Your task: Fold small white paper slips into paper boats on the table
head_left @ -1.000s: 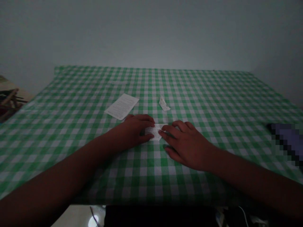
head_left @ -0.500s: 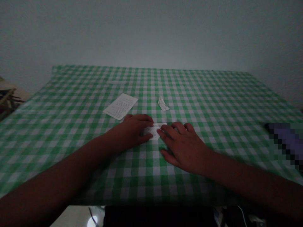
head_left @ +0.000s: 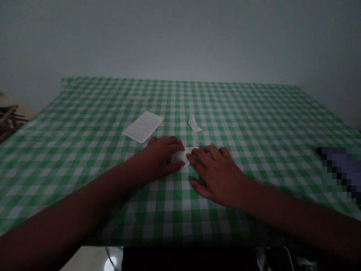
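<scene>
A small folded piece of printed paper lies flat on the checked cloth between my hands. My left hand rests at its left side, thumb on the near part and fingertips at the far edge, pressing it down with the fingers apart. From the right, my right hand touches the paper with its index fingertip. Its fingers are spread and its thumb sits apart on the cloth. The paper's right part is partly hidden under the right fingers.
A flat printed sheet lies beyond my left hand. Past the paper stands or lies a small folded paper shape. A green and white checked cloth covers the table. At the right edge is a dark, pixelated object.
My right hand has shifted slightly left, its index fingertip further over the paper. The left thumb has slid a little to the right along the paper. The other papers lie unmoved.
</scene>
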{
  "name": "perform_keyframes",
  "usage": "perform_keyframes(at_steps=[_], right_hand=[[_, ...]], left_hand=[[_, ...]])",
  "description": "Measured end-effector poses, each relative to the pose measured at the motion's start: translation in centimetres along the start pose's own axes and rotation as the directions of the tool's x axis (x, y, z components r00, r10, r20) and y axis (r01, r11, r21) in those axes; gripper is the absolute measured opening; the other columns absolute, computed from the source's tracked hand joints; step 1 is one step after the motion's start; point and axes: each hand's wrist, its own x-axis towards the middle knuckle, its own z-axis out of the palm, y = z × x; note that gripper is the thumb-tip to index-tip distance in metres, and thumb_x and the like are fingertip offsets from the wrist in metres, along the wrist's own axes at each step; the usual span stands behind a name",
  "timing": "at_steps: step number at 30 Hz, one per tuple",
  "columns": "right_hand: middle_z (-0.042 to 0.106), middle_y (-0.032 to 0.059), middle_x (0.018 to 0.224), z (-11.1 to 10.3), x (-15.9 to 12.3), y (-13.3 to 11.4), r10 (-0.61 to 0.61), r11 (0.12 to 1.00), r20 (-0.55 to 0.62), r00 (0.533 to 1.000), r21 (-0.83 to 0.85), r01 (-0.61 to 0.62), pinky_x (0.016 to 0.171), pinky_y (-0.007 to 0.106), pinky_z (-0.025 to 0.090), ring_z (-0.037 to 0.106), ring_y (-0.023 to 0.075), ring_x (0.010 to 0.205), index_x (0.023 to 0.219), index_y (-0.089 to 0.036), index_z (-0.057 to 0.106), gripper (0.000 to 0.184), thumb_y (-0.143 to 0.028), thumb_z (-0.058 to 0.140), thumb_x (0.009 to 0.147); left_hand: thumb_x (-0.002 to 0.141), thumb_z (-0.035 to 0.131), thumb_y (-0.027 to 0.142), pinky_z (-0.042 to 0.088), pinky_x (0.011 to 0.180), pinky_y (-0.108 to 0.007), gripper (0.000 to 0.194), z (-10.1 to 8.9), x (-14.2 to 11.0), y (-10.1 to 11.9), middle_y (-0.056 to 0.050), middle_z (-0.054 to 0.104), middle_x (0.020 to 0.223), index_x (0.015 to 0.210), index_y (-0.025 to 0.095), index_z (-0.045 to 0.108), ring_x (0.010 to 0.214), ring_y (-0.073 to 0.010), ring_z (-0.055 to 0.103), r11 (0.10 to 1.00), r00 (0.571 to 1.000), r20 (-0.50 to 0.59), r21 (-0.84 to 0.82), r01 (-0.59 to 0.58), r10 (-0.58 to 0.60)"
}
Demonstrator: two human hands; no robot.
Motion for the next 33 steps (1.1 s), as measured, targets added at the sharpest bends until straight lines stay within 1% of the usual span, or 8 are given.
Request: perform_keyframes(at_steps=[6,11,15,17,20,25,30,33], right_hand=[[0.048,0.0148,0.148,-0.07,-0.07,0.24,-0.007,0.999,-0.004,1.000,0.036,0.007,0.092,0.055,0.036,0.040,0.0391,0.123,0.144,-0.010,0.048,0.059,-0.047,0.043,0.098],[0.048,0.0155,0.149,-0.01,-0.17,0.28,-0.073,0.996,-0.004,0.997,0.052,0.073,0.096,0.055,0.035,0.039,0.0361,0.127,0.140,-0.006,0.051,0.057,-0.044,0.041,0.099],[0.050,0.0169,0.147,-0.14,-0.19,0.38,-0.110,0.993,-0.010,0.994,0.050,0.111,0.096,0.055,0.035,0.040,0.0345,0.128,0.145,-0.004,0.045,0.057,-0.041,0.040,0.100],[0.051,0.0164,0.147,-0.19,-0.26,0.43,-0.125,0.991,-0.022,0.992,0.045,0.126,0.096,0.055,0.034,0.039,0.0337,0.130,0.145,-0.005,0.045,0.055,-0.038,0.039,0.101],[0.049,0.0146,0.150,-0.15,-0.40,0.42,-0.116,0.992,-0.026,0.993,0.039,0.117,0.097,0.056,0.034,0.037,0.0344,0.133,0.143,-0.008,0.048,0.053,-0.039,0.039,0.101],[0.044,0.0125,0.153,0.17,-0.53,0.36,-0.081,0.996,-0.014,0.997,0.042,0.082,0.099,0.057,0.033,0.037,0.0370,0.133,0.144,-0.010,0.048,0.054,-0.040,0.041,0.100],[0.044,0.0127,0.154,0.31,-0.39,0.48,-0.100,0.993,-0.004,0.995,0.069,0.100,0.100,0.055,0.034,0.036,0.0344,0.135,0.145,-0.010,0.047,0.054,-0.040,0.039,0.100],[0.042,0.0115,0.155,0.30,-0.32,0.50,-0.096,0.992,0.010,0.995,0.081,0.095,0.100,0.055,0.034,0.035,0.0336,0.136,0.146,-0.010,0.045,0.056,-0.040,0.039,0.100]], left_hand=[[0.090,0.060,0.030,0.037,0.100,-0.048,0.031,-0.05,-0.17,0.14,-0.005,0.058,0.130,0.121,0.026,0.062,0.123,-0.0269,0.054,1.000,1.000,0.019,-0.023,0.007,-0.007],[0.091,0.059,0.032,0.036,0.100,-0.047,0.033,-0.11,-0.17,-0.12,-0.004,0.057,0.132,0.124,0.028,0.060,0.123,-0.0261,0.054,0.999,0.999,0.041,-0.033,0.018,-0.017],[0.090,0.060,0.033,0.036,0.099,-0.046,0.032,-0.13,-0.09,-0.21,-0.004,0.058,0.131,0.121,0.027,0.062,0.122,-0.0267,0.055,0.999,0.999,0.044,-0.037,0.024,-0.023],[0.089,0.061,0.033,0.036,0.099,-0.045,0.032,-0.16,-0.08,-0.24,-0.004,0.058,0.131,0.121,0.026,0.062,0.122,-0.0269,0.055,0.999,0.998,0.046,-0.037,0.032,-0.030],[0.088,0.063,0.033,0.036,0.099,-0.045,0.034,-0.19,-0.11,-0.31,-0.004,0.059,0.131,0.121,0.025,0.060,0.124,-0.0265,0.054,0.999,0.998,0.046,-0.036,0.040,-0.038],[0.089,0.062,0.034,0.036,0.100,-0.045,0.033,-0.20,-0.07,-0.38,-0.004,0.059,0.132,0.120,0.024,0.061,0.124,-0.0259,0.054,0.999,0.999,0.040,-0.033,0.029,-0.027],[0.088,0.062,0.033,0.035,0.104,-0.047,0.032,-0.41,-0.05,-0.19,-0.006,0.059,0.132,0.119,0.023,0.062,0.125,-0.0268,0.054,0.999,0.998,0.047,-0.039,0.036,-0.035],[0.088,0.063,0.034,0.037,0.104,-0.046,0.033,-0.40,-0.06,-0.27,-0.007,0.060,0.132,0.119,0.022,0.062,0.124,-0.0266,0.055,0.999,0.999,0.026,-0.047,0.026,-0.024]])
